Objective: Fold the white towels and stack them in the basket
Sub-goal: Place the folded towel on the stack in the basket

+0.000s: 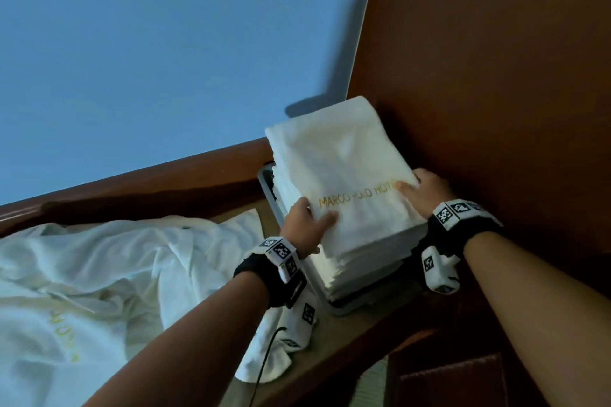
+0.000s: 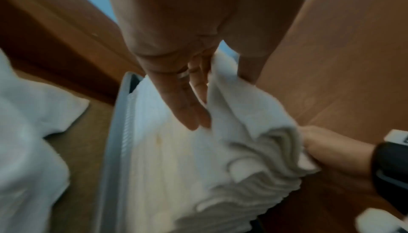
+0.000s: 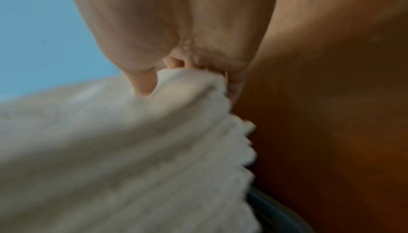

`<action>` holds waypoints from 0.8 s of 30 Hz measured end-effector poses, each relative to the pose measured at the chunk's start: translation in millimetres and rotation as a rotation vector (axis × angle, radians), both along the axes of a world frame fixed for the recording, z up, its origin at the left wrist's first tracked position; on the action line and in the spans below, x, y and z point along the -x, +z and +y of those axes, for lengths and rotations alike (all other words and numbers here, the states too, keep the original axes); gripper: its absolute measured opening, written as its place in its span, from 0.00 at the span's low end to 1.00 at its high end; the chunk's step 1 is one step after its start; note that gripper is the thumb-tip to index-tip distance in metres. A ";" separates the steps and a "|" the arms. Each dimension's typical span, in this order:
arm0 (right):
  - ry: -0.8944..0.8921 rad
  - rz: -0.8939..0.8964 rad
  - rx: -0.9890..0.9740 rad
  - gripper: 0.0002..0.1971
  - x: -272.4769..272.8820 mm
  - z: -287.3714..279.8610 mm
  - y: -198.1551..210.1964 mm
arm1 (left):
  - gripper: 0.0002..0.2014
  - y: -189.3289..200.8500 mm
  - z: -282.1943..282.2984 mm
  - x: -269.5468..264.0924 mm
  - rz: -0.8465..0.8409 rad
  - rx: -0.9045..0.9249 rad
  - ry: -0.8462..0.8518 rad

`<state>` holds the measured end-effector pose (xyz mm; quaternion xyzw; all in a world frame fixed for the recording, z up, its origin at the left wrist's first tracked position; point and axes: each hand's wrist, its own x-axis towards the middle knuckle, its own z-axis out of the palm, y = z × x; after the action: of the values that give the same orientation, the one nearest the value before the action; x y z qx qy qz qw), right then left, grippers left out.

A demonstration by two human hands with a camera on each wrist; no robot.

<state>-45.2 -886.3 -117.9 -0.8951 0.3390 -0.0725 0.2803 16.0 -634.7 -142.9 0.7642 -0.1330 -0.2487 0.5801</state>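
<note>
A folded white towel (image 1: 337, 158) with gold lettering lies on top of a tall stack of folded towels (image 1: 357, 261) in a grey basket (image 1: 344, 307). My left hand (image 1: 307, 218) pinches the towel's near left edge, thumb on top and fingers beneath. In the left wrist view the left hand (image 2: 220, 100) holds the towel (image 2: 243, 111) above the basket rim (image 2: 114, 132). My right hand (image 1: 420, 188) pinches the right edge; in the right wrist view the right hand (image 3: 187, 78) has its thumb on the towel (image 3: 132, 132).
A heap of unfolded white towels (image 1: 99, 274) lies to the left on the brown surface (image 1: 363, 334). A wooden panel (image 1: 496, 76) stands close against the basket's right side. A wooden rail (image 1: 148, 182) runs behind, below a blue wall.
</note>
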 end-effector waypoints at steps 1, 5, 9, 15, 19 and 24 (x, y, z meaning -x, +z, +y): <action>-0.010 0.069 -0.020 0.15 4.5 -3.7 -12.3 | 0.20 -7.0 1.8 0.6 0.058 -0.008 0.001; -0.029 -0.037 0.009 0.13 12.1 -9.3 -14.2 | 0.10 -9.4 -2.6 2.6 0.074 0.055 0.047; -0.073 -0.171 0.068 0.14 19.0 -17.6 -12.2 | 0.14 -6.0 -18.0 9.7 0.077 0.091 0.056; -0.091 -0.022 0.089 0.16 17.8 -23.7 -24.7 | 0.22 -12.5 -21.6 1.0 0.139 0.002 0.045; 0.033 -0.102 0.462 0.21 9.0 0.1 -15.5 | 0.34 -1.8 -15.3 -31.9 -0.423 -0.261 0.226; 0.281 0.173 0.461 0.37 -0.6 34.0 -16.4 | 0.39 29.6 -25.0 -89.2 -0.960 -0.729 -0.252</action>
<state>-44.6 -852.3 -134.3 -0.9764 0.2087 -0.0312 0.0467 105.1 -659.6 -113.3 0.9184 -0.3751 0.0271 0.1227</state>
